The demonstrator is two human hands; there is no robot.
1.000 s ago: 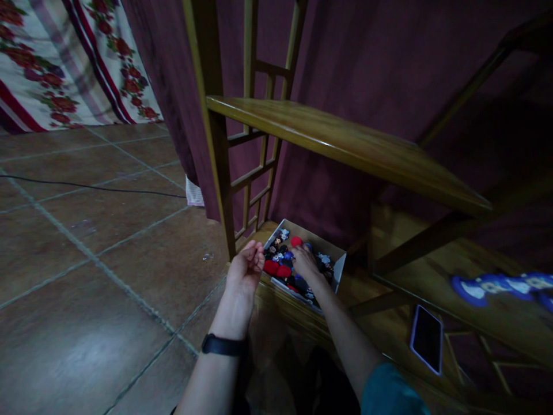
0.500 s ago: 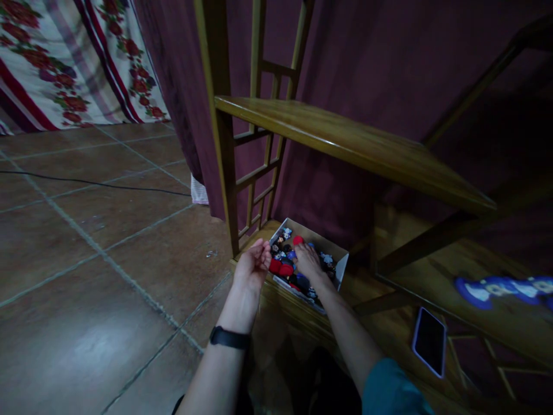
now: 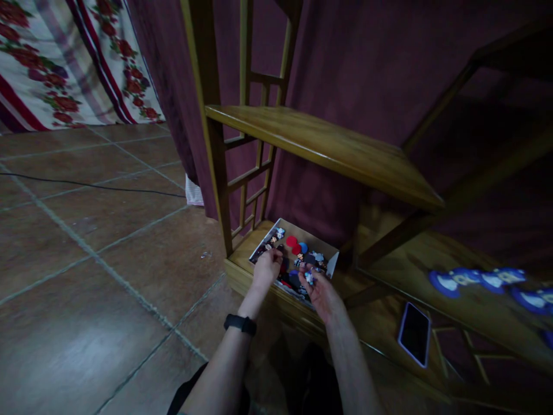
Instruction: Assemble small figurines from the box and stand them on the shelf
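Note:
A shallow white cardboard box point(image 3: 311, 235) sits on the low shelf, filled with small flat cartoon figures and coloured discs. My left hand point(image 3: 268, 267) is over its left side, fingers closed in a pinch; what they hold, if anything, is too small to make out. In my right hand point(image 3: 323, 295), above the box's near right part, a small white-and-blue cartoon figure point(image 3: 309, 278) sits between thumb and fingers. Red discs point(image 3: 291, 241) and a blue disc point(image 3: 303, 248) lie toward the back of the box.
Above the box juts a wooden shelf board point(image 3: 319, 138), beside a lattice side frame point(image 3: 254, 173). To the right lie a phone point(image 3: 415, 334) and a row of blue-and-white figures point(image 3: 475, 279) on a higher board. A black cable point(image 3: 95, 185) crosses the tiled floor.
My right hand has come back from among the pieces and now holds a small figure. My left hand has moved right, over the box, and its fingers have closed.

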